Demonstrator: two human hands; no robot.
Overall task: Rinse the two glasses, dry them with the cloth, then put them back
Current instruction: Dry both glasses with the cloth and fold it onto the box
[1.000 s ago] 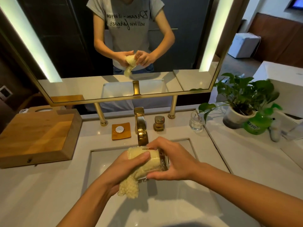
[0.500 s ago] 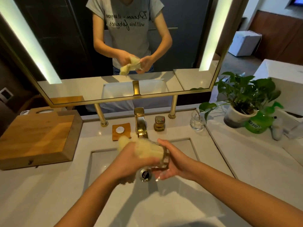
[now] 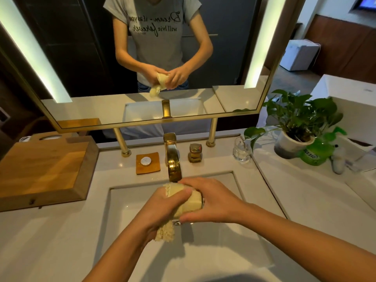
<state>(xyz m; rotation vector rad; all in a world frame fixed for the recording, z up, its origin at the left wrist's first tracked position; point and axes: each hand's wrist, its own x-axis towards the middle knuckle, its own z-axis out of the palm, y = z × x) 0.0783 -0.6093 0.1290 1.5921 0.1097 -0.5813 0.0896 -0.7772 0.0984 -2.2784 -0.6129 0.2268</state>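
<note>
Over the white sink I hold a glass on its side, stuffed and wrapped with a pale yellow fluffy cloth. My right hand grips the glass from above and the right, hiding most of it. My left hand is closed on the cloth, pressing it against the glass; a tuft hangs below my palm. A second clear glass stands upright on the counter at the back right, beside the plant.
A gold faucet rises just behind my hands, with a gold handle to its right. A wooden soap dish sits to its left. A large wooden box fills the left counter. A potted plant stands at the right.
Both hands have turned the glass and cloth against each other. My right hand moved from under the glass to over it, and the loose cloth end swung from up to hanging down.
</note>
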